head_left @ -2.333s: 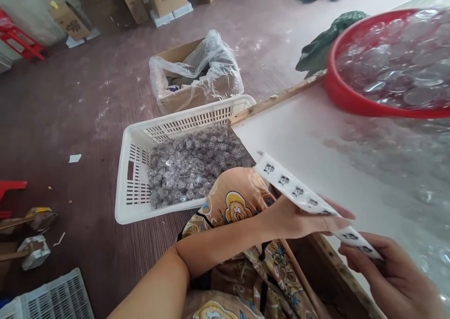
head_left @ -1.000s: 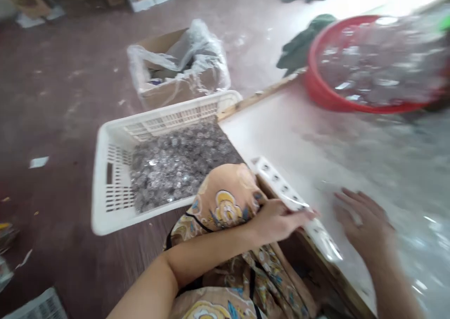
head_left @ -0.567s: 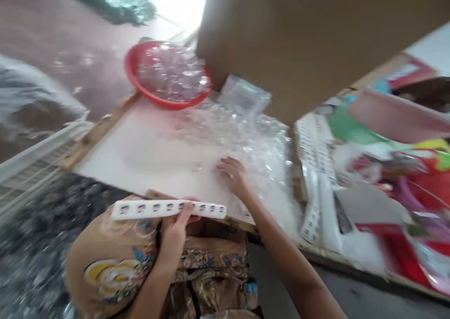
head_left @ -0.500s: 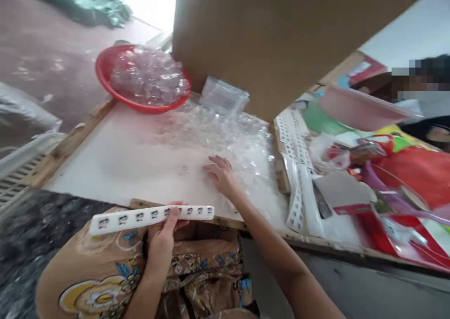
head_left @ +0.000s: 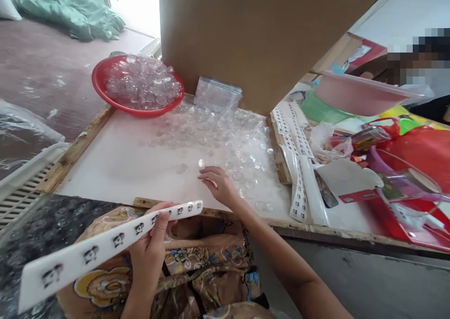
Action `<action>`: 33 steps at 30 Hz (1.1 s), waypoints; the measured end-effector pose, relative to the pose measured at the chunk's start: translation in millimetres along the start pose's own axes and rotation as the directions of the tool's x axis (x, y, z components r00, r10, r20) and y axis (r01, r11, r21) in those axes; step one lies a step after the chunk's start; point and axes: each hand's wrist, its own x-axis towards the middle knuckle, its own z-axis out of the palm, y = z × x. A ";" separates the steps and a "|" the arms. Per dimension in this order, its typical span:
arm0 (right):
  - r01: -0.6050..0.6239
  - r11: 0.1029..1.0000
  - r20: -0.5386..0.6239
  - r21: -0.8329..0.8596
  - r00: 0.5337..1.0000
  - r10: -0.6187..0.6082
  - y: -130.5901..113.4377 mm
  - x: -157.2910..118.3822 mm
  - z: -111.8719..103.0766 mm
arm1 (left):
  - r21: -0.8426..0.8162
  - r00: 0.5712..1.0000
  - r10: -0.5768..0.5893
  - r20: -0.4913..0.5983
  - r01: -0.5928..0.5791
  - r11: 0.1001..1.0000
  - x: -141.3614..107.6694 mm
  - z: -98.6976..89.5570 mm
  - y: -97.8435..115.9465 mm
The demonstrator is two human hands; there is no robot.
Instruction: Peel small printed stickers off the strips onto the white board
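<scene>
My left hand [head_left: 149,239] is closed around a long white strip [head_left: 105,244] printed with a row of dark motifs. The strip slants from the lower left up to the table's front edge, and small glints show at its far end. Over the white tabletop [head_left: 116,155], my right hand [head_left: 220,185] has its fingertips drawn together at a small clear disc [head_left: 201,163]; the exact contact is hard to see. Many similar clear discs [head_left: 242,164] lie scattered beyond and to the right of this hand. One lone clear disc [head_left: 182,168] lies to its left.
A red bowl [head_left: 140,112] heaped with clear pieces stands at the back left. Beside it are a clear plastic box [head_left: 218,95] and a tall cardboard panel [head_left: 246,37]. More printed strips [head_left: 298,187] lie right, near a pink basin [head_left: 355,96]. A person sits far right.
The strip has swung so its near end is lower and closer to me. My right hand's spread fingers have drawn together, with a disc now at their tips. The view has shifted slightly.
</scene>
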 end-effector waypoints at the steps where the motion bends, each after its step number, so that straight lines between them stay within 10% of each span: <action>1: -0.043 0.998 -0.022 0.050 0.999 0.044 -6.5 -1.8 -3.3 | 0.039 0.999 0.046 0.011 -0.046 0.998 -1.7 -3.4 5.5; 9: -0.285 0.872 0.401 0.398 0.909 0.114 -66.5 -29.2 -6.0 | -0.010 0.990 -0.138 0.026 0.138 0.990 -1.5 -5.1 -9.6; 16: -0.429 0.775 0.429 0.464 0.874 0.227 -72.5 -20.7 8.7 | -0.144 0.975 -0.183 0.124 0.200 0.969 4.2 4.9 -15.2; 21: -0.354 0.801 0.446 0.482 0.886 0.124 -52.0 -15.5 3.6 | -0.141 0.980 -0.179 0.089 0.191 0.971 4.8 3.2 -14.4; 26: -0.301 0.926 0.168 0.228 0.949 0.267 -14.4 -15.5 2.8 | -0.006 0.949 -0.232 0.212 0.239 0.971 -0.6 1.4 -18.8; 33: 0.129 0.991 0.344 0.025 0.930 -0.130 -15.7 -2.8 32.3 | 0.002 0.938 -0.273 0.214 0.279 0.960 -8.2 3.1 -20.5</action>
